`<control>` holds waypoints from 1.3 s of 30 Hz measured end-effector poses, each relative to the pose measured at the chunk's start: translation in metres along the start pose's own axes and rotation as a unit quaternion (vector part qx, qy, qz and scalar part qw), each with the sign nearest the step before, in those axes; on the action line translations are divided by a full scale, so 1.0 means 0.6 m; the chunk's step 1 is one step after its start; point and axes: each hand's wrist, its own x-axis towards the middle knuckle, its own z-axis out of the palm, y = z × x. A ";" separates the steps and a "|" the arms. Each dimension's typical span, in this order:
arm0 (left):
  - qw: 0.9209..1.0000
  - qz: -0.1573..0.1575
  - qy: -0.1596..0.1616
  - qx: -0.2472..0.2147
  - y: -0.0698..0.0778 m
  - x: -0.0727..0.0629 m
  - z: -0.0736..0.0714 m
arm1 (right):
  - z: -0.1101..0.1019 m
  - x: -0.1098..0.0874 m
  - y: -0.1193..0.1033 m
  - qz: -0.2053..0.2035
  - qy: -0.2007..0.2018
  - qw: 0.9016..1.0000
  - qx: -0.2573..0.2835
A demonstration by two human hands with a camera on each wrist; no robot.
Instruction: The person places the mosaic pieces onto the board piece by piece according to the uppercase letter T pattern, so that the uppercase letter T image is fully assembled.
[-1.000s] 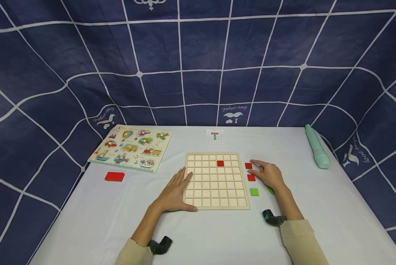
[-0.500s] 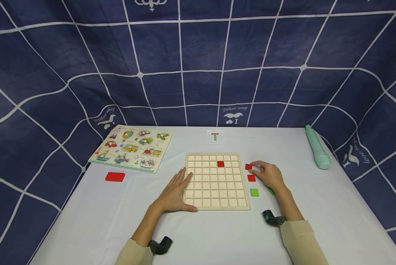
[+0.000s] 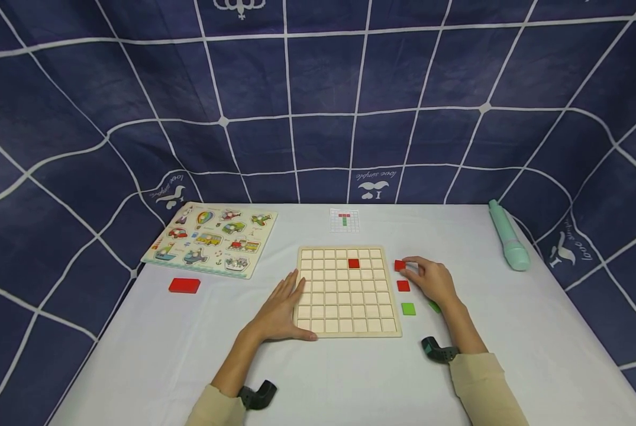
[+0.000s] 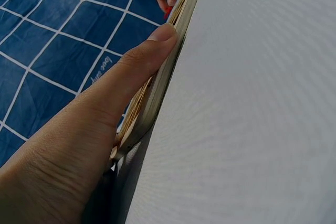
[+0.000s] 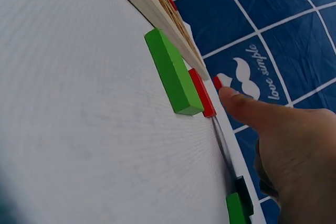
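My left hand (image 3: 277, 310) lies with fingers spread along the left edge of the wooden grid board (image 3: 344, 333), its thumb at the front edge. In the left wrist view that thumb (image 4: 142, 59) presses against the board's side. To the right of the board, my right hand (image 3: 432, 281) pinches a red square tile (image 3: 399, 265) between thumb and fingers; the right wrist view shows this red tile (image 5: 217, 82) at the thumb tip. Just nearer lie another red tile (image 3: 403, 286) and a green tile (image 3: 408, 309). A second green tile (image 3: 435, 306) is partly hidden by the right hand. One red tile (image 3: 354, 263) sits in a board cell.
Behind the board lies a small pattern card (image 3: 344, 220) with red and green squares. A vehicle picture puzzle (image 3: 211, 239) lies at the back left, with a red block (image 3: 184, 285) in front of it. A mint-green microphone-shaped object (image 3: 509, 236) lies at the right.
My right fingers have closed on the upper red tile, which has tilted and shifted slightly. The left hand keeps its place on the board.
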 end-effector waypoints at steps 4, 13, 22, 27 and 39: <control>1.000 0.004 0.007 -0.005 0.001 -0.001 0.000 | 0.001 0.002 -0.011 -0.012 0.008 1.000 0.011; 1.000 0.003 0.012 -0.013 0.004 0.000 -0.001 | 0.023 0.001 -0.048 -0.055 -0.002 0.998 0.024; 1.000 0.011 0.025 -0.012 0.002 -0.003 -0.002 | 0.058 0.006 -0.100 -0.076 -0.031 0.996 0.046; 0.999 0.012 0.028 -0.016 0.000 -0.003 -0.001 | 0.080 0.014 -0.128 -0.091 -0.031 0.994 0.051; 1.000 0.010 0.016 -0.008 0.000 -0.001 0.000 | 0.114 0.040 -0.158 -0.063 -0.008 0.996 0.062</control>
